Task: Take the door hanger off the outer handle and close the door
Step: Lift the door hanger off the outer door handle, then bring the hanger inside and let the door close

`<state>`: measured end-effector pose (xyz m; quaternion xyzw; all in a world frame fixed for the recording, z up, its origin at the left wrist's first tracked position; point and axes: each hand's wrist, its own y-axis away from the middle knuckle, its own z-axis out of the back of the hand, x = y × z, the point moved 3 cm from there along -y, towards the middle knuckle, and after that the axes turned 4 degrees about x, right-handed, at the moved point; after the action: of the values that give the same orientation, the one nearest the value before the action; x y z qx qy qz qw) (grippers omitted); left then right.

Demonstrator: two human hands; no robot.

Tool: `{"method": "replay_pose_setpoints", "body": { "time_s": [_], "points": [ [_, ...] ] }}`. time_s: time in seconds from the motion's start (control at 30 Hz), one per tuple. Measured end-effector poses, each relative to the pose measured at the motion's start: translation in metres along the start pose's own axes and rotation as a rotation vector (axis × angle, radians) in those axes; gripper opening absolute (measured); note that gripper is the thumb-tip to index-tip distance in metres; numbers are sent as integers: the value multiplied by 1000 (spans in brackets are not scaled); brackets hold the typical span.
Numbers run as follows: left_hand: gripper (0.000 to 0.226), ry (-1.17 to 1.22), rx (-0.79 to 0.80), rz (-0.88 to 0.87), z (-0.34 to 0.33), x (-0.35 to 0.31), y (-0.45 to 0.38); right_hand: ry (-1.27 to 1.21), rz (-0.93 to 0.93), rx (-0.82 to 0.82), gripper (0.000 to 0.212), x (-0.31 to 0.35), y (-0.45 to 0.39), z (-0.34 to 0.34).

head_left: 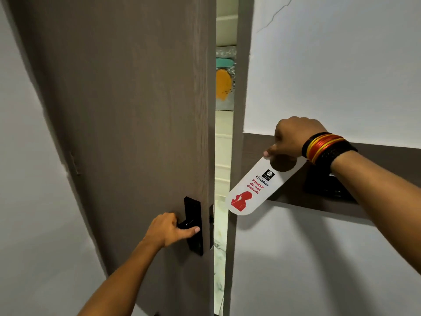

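The brown wood-grain door (127,110) fills the left and middle of the head view and stands slightly ajar, with a narrow gap along its right edge. My left hand (170,229) grips the black lever handle (193,224) on its black lock plate. My right hand (291,139), with bangles at the wrist, pinches the top of a white door hanger (252,190) printed "Please do not disturb" in red. The hanger hangs free in the air, tilted down to the left, in front of the door frame (239,137) and apart from the handle.
A white wall (341,65) with a brown band (387,151) lies to the right, and a black panel (325,188) is fixed on the band under my right forearm. Through the gap I see a room with a colourful picture (224,80). Another white wall (27,179) bounds the left.
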<state>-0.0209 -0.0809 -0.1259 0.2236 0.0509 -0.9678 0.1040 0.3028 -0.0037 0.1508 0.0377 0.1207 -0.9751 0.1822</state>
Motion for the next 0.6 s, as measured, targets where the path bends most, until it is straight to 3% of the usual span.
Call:
{"method": "replay_pose_setpoints", "body": {
  "time_s": [0.2, 0.37, 0.53, 0.6],
  "points": [
    [74, 266, 2, 159, -27, -26, -32, -16, -69, -30, 53, -19, -3, 5],
    [108, 615, 26, 246, -56, -37, -62, -1, -92, -25, 51, -25, -7, -1],
    [112, 622, 71, 270, -57, -49, -76, -39, -110, -16, 51, -26, -16, -6],
    [124, 612, 75, 271, -56, -54, -80, -44, -112, -12, 50, -26, -17, -5]
  ]
}}
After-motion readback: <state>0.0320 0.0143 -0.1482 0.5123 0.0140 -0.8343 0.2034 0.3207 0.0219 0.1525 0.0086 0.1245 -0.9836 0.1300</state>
